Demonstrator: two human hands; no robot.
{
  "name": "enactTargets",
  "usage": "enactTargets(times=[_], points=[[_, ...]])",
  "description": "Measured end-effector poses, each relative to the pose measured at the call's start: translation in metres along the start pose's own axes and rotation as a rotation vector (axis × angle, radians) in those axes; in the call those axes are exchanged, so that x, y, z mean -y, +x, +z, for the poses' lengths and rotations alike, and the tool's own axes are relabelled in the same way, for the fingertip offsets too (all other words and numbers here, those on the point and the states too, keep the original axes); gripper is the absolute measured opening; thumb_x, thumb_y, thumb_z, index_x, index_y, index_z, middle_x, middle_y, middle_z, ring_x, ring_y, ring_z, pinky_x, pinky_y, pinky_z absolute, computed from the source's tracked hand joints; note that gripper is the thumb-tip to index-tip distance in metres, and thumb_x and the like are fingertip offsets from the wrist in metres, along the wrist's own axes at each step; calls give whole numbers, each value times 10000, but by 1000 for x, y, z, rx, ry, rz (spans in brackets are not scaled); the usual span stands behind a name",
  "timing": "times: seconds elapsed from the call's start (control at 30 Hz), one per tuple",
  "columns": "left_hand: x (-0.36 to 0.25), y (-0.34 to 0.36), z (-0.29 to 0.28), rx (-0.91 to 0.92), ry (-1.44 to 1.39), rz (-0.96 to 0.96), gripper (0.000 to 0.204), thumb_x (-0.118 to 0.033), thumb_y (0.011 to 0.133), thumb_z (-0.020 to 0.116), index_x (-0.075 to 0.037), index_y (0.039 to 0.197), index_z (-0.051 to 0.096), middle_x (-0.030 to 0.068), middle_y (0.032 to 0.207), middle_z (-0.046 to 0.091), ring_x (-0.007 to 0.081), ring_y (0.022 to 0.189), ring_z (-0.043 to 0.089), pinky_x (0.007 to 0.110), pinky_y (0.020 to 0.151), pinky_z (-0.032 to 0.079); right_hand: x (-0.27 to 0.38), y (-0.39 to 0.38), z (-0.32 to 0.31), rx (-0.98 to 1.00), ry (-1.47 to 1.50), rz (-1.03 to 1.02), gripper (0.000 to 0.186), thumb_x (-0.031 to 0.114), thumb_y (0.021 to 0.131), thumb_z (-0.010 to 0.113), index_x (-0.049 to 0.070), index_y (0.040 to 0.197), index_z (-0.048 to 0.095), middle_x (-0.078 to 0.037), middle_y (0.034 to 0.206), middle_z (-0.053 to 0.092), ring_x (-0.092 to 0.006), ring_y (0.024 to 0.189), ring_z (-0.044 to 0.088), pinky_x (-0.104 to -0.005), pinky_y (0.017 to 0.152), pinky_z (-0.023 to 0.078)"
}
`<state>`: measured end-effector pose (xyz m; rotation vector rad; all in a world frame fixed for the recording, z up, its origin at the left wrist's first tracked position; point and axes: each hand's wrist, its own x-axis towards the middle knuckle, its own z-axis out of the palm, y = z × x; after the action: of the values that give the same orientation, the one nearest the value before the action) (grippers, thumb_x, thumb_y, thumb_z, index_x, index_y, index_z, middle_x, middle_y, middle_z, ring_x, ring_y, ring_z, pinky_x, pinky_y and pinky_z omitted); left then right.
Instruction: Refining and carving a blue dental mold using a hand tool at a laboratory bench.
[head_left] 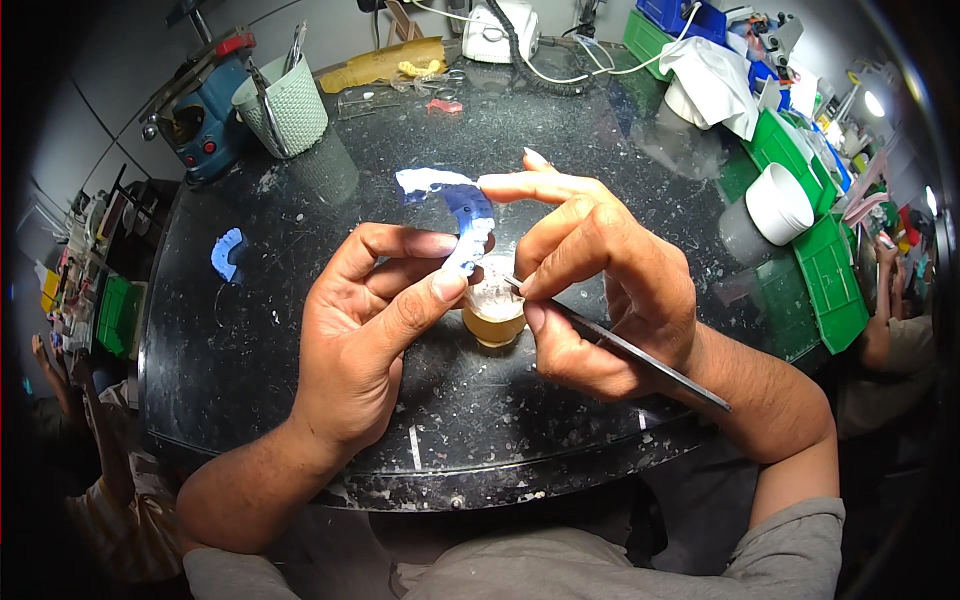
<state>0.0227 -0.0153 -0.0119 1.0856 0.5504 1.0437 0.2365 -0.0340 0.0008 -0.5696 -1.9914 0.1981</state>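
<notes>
My left hand [370, 315] pinches a blue, arch-shaped dental mould [470, 208] by its near end, between thumb and fingers. White material coats parts of the mould, mostly along its far end and near tip. In my right hand [610, 280] is a slim dark tool [640, 352], held like a pen; its tip points toward the mould's near end. The right index finger reaches to the mould's upper edge and seems to touch it. Below both hands stands a small yellowish cup [492, 327] with whitish contents, partly hidden by the fingers.
A second blue arch piece [226, 254] lies at the left. Toward the back left stand a teal machine [205, 120] and a pale woven basket [285, 108] with tools. A white tub [779, 205] and green bins [832, 285] line the right. Other people sit at both sides.
</notes>
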Motion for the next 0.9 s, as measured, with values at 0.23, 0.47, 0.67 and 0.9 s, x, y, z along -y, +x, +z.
enactTargets(times=[0.23,0.47,0.67,0.9], points=[[0,1,-1,15,-5,5,218,7,942,638,11,1148,566,151,1109,689,186,1051,674,325,951,525,0,1,-1,12,-12,-1,267,-81,658,633,50,889,603,-82,860,640,-405,1151,641,-631,1093,340],[0,0,-1,45,-19,13,204,11,947,625,16,1144,572,161,1114,692,198,1072,674,330,966,520,0,0,0,-2,19,1,266,-90,658,628,53,882,607,-84,853,644,-412,1167,634,-630,1104,326],[0,1,-1,42,-16,15,198,9,945,632,13,1134,576,152,1099,695,187,1055,676,327,962,517,0,1,-1,11,7,-8,271,-97,666,625,51,892,603,-86,863,643,-411,1170,633,-633,1106,323],[0,1,-1,14,-11,4,201,8,935,647,-2,1125,581,133,1085,695,173,1036,675,322,949,521,-1,1,0,1,-1,-4,271,-95,668,632,49,895,602,-84,866,642,-404,1168,636,-629,1101,335]])
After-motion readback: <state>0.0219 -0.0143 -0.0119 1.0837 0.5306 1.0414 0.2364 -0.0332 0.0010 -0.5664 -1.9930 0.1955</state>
